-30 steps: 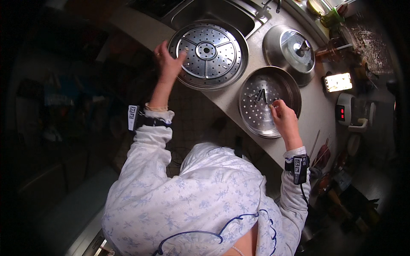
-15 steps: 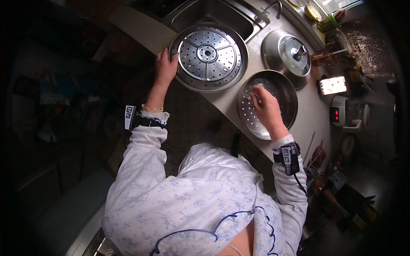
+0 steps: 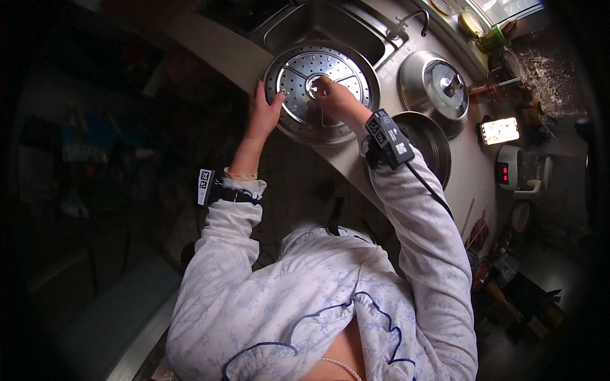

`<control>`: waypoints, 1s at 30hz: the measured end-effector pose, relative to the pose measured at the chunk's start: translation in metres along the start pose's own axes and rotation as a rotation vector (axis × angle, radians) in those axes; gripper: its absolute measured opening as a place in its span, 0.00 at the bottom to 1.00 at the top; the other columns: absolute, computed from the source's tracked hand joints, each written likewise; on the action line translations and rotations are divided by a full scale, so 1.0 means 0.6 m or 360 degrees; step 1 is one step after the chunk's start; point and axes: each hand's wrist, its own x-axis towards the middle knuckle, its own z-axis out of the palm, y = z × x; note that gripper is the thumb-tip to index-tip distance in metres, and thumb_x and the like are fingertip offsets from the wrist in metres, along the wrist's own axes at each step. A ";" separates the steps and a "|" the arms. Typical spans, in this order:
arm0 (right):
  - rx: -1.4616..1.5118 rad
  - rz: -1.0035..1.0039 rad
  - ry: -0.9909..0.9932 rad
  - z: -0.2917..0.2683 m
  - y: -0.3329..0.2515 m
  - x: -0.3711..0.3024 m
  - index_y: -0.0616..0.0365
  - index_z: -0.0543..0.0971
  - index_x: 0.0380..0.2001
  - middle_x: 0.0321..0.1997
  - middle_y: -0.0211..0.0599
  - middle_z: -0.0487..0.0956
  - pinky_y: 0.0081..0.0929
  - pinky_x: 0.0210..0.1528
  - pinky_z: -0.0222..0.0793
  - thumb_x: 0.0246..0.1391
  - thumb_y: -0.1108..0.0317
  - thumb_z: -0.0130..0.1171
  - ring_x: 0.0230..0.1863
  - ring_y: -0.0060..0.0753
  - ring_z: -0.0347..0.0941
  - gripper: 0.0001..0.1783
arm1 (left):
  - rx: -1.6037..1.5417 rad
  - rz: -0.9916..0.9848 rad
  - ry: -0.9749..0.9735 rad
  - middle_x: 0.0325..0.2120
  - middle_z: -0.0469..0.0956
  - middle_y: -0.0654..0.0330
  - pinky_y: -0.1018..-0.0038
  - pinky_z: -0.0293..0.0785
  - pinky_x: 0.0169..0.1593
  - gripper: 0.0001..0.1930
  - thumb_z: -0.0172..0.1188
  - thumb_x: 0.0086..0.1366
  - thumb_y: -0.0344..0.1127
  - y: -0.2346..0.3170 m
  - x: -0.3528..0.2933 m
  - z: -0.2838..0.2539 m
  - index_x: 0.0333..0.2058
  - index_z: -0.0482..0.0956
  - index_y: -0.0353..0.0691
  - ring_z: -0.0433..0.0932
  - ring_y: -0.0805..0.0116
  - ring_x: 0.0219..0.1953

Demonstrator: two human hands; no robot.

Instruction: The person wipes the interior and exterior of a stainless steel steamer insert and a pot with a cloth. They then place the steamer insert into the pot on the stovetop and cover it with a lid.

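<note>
A wide round steel steamer pot (image 3: 375,105) sits at the counter edge, a shiny perforated steamer rack (image 3: 298,108) lying inside it. My left hand (image 3: 262,114) grips the left side of the pot's rim, thumb over the inside and fingers outside. Over the rack's centre is my right hand (image 3: 340,101), its fingers curled together by the central ring. Whatever they hold, if anything, is too small or hidden to make out. A second round steel steamer tier (image 3: 438,152) stands to the right, partly covered by my right forearm.
Behind the pot is a steel sink (image 3: 286,35) with a faucet (image 3: 424,25). A domed lid (image 3: 419,82) with a glass top and knob lies to the right. Farther right are a lit phone (image 3: 500,131) and a white appliance (image 3: 515,171) with a red display.
My right hand has moved left from inside the second steamer tier to the middle of the rack. My left hand stays at the pot's left rim. The whole view has shifted slightly.
</note>
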 end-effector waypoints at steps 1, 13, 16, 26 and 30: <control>-0.0007 -0.0022 -0.0026 0.003 -0.001 0.008 0.55 0.72 0.45 0.40 0.45 0.78 0.31 0.40 0.70 0.53 0.66 0.53 0.39 0.39 0.75 0.15 | -0.0028 0.0028 0.0026 0.54 0.62 0.34 0.60 0.59 0.60 0.35 0.58 0.59 0.44 -0.001 0.000 0.001 0.57 0.57 0.25 0.62 0.41 0.57; 0.1754 -0.0609 0.0260 -0.127 -0.050 -0.102 0.59 0.68 0.47 0.41 0.38 0.75 0.22 0.35 0.70 0.60 0.60 0.48 0.32 0.31 0.73 0.17 | -0.1201 -0.0026 0.0060 0.61 0.57 0.54 0.67 0.50 0.64 0.33 0.50 0.65 0.53 0.122 -0.018 -0.058 0.62 0.56 0.38 0.55 0.60 0.63; 0.2711 -0.0566 -0.0345 -0.135 -0.043 -0.242 0.52 0.60 0.59 0.58 0.35 0.66 0.32 0.56 0.61 0.64 0.57 0.39 0.55 0.33 0.64 0.23 | -0.1664 -0.0150 -0.0267 0.57 0.64 0.54 0.66 0.59 0.61 0.31 0.50 0.65 0.54 0.214 -0.054 -0.037 0.59 0.60 0.40 0.62 0.60 0.60; 0.0226 -0.0123 0.0921 -0.290 0.119 -0.326 0.60 0.73 0.43 0.37 0.37 0.78 0.28 0.34 0.73 0.57 0.65 0.53 0.38 0.32 0.76 0.13 | -0.1935 -0.0503 -0.0087 0.46 0.75 0.54 0.60 0.72 0.50 0.18 0.51 0.64 0.43 0.321 -0.085 -0.068 0.49 0.72 0.41 0.73 0.60 0.50; -0.0445 0.0306 0.0698 -0.234 0.261 -0.342 0.60 0.73 0.35 0.34 0.45 0.76 0.40 0.37 0.72 0.51 0.62 0.56 0.35 0.46 0.75 0.13 | -0.2041 -0.0342 0.0002 0.49 0.71 0.51 0.58 0.71 0.53 0.22 0.50 0.64 0.44 0.274 -0.034 -0.096 0.53 0.68 0.39 0.71 0.57 0.52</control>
